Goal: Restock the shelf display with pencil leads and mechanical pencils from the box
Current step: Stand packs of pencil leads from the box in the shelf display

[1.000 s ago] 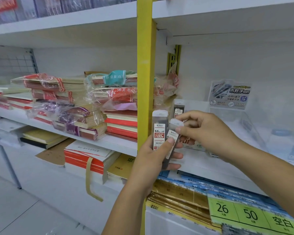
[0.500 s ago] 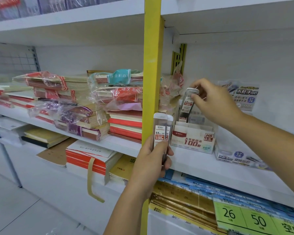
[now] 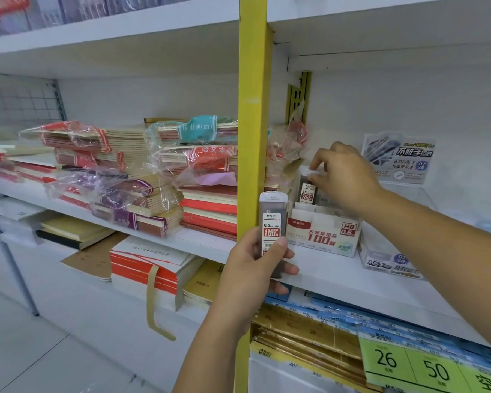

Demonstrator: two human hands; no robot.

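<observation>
Lowering a lead case with the right hand, from clear above the display carton half a second ago to partway down into its rear left corner now. Pinching that case at its white cap between thumb and curled fingertips, with nothing else in the grip. Keeping its long axis upright, label turned toward the front edge of the shelf. Gripping a spare lead case in the left hand, thumb laid across the label and fingers wrapped round the back, cap uppermost and long axis likewise upright. Not telling from this view whether a further case is hiding behind it. Holding that hand at the front edge of the shelf, just before the yellow upright and just left of the carton. Noting a clear display tray just beside the carton on the right, and wrapped notebook stacks beyond the upright on the left. Judging the seating step as nearly done, with release not yet made. Judging the coming move as turning on one relation: finding the spare case left of and nearer than the right hand, cap up and free above the left thumb. Calling therefore for a short reach back toward the front edge and a pinch at that cap.
</observation>
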